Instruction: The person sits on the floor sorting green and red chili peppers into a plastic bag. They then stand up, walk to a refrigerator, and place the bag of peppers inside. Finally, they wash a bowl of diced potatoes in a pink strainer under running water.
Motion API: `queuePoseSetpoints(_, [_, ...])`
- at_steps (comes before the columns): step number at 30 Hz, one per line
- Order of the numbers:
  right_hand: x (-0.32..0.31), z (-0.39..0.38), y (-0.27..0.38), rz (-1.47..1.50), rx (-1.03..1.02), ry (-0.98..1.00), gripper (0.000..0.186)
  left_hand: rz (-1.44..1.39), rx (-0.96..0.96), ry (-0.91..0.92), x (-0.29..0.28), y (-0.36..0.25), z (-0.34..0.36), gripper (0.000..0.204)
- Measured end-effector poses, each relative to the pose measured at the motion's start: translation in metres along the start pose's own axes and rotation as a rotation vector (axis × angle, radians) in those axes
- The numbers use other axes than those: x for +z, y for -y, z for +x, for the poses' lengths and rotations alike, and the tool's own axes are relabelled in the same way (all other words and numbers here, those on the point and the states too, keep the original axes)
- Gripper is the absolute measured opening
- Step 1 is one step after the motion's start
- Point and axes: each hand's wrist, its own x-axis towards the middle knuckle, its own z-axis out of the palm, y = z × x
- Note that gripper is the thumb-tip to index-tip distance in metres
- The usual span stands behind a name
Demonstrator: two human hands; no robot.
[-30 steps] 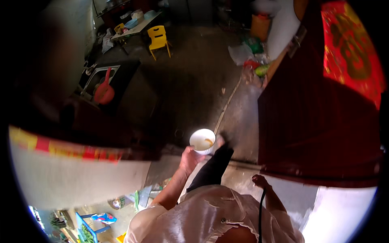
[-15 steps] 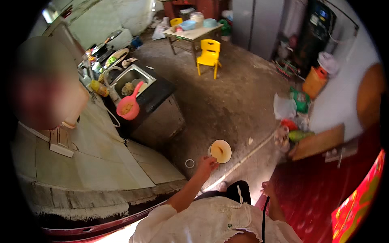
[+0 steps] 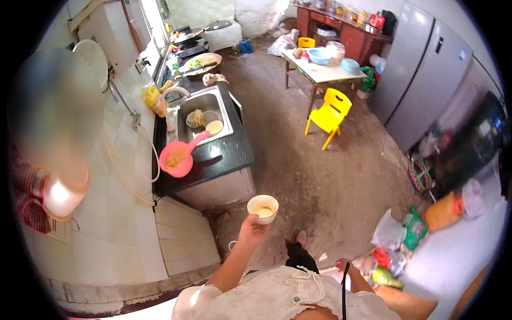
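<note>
My left hand [image 3: 253, 229] is closed round the near side of a white bowl [image 3: 262, 206], held upright in front of me. A little pale liquid or residue shows at the bottom of the bowl. My right hand [image 3: 342, 264] hangs low by my right side, fingers loosely apart and nothing visible in it; a black strap [image 3: 345, 290] passes close by. Ahead on the left, a pink ladle [image 3: 177, 160] with something yellowish inside rests on the black counter [image 3: 229, 160]. Its handle reaches over the edge of the metal sink [image 3: 230, 125], where several dishes lie.
A yellow child's chair [image 3: 330, 112] stands by a small table [image 3: 320, 73] bearing blue basins. Grey refrigerator [image 3: 426, 69] at the far right. Along the right wall lie bags [image 3: 388, 232] and an orange jug [image 3: 444, 211]. A tiled wall [image 3: 128, 224] runs along my left.
I have stepped forward through the doorway, and the counter and sink are nearer. My left hand has carried the bowl forward and to the left. My right hand still hangs low.
</note>
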Motion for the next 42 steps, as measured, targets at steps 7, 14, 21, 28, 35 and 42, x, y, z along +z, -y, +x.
queuePoseSetpoints(7, [-0.197,0.196,0.073,-0.385,0.087,-0.160,0.026,-0.001,0.251,0.073,0.112,-0.060,0.080,0.037])
queuePoseSetpoints(14, [-0.252,0.400,0.241,-0.426,-0.025,0.145,0.029,-0.005,0.571,-0.103,0.158,-0.156,0.170,0.021])
queuePoseSetpoints(21, [-0.253,0.532,0.448,-0.557,-0.374,0.411,0.029,-0.354,0.730,-0.358,0.185,-0.282,0.304,0.030])
queuePoseSetpoints(28, [-0.250,0.637,0.604,-0.277,-0.489,0.511,0.025,0.307,0.695,-1.015,0.159,-0.388,0.397,0.061])
queuePoseSetpoints(35, [-0.198,0.708,0.764,-0.192,-0.738,0.777,0.021,0.891,0.618,-1.376,0.147,-0.412,0.455,0.074])
queuePoseSetpoints(42, [-0.113,0.779,0.878,-0.233,-1.041,1.003,0.021,0.808,0.405,-1.353,0.144,-0.417,0.500,0.068])
